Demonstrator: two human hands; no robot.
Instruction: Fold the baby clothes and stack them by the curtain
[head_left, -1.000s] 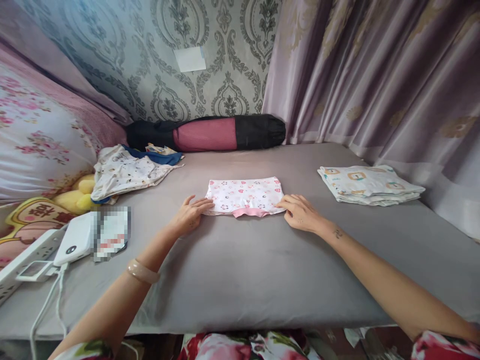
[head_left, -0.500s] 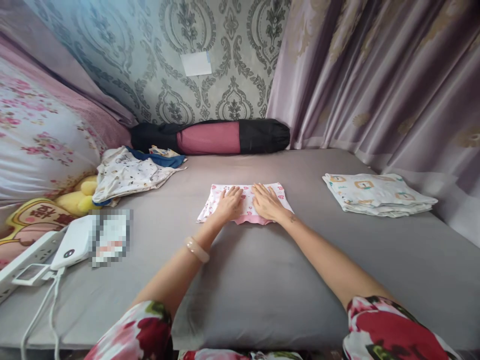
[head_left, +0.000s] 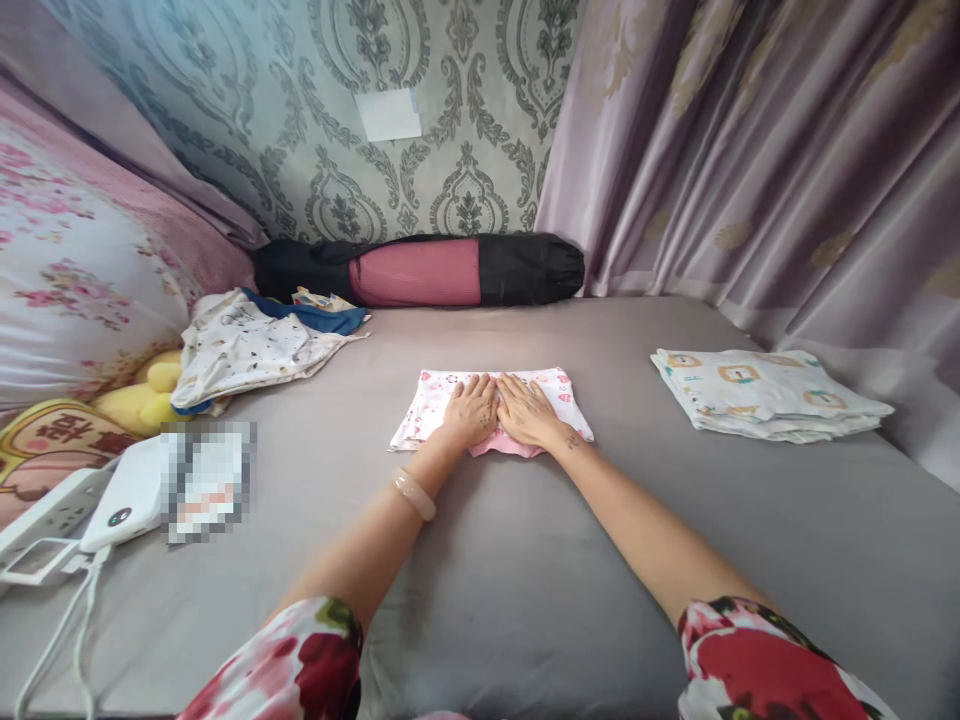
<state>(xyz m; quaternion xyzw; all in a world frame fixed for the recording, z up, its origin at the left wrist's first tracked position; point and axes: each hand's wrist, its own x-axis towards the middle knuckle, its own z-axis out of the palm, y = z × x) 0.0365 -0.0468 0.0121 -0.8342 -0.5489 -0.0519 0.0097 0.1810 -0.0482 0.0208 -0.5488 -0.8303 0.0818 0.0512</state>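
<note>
A folded white garment (head_left: 431, 405) with pink and red prints lies in the middle of the bed, and a pink edge shows at its near side. My left hand (head_left: 472, 410) rests flat on it with outstretched fingers, a pale bangle around the wrist. Beside it, my right hand (head_left: 525, 408) also lies flat on the cloth. The two hands touch or nearly touch at the garment's centre. Neither hand grips anything.
On the right lies a folded printed cloth (head_left: 772, 390). At the left are a crumpled white printed garment (head_left: 247, 345), a white power bank (head_left: 135, 490) with cables, and a power strip (head_left: 52, 515). A black and pink roll bag (head_left: 416, 275) lies along the wall.
My hands have moved closer together over the garment, the left one shifting right. The whole view has moved slightly; the garment stays in its place.
</note>
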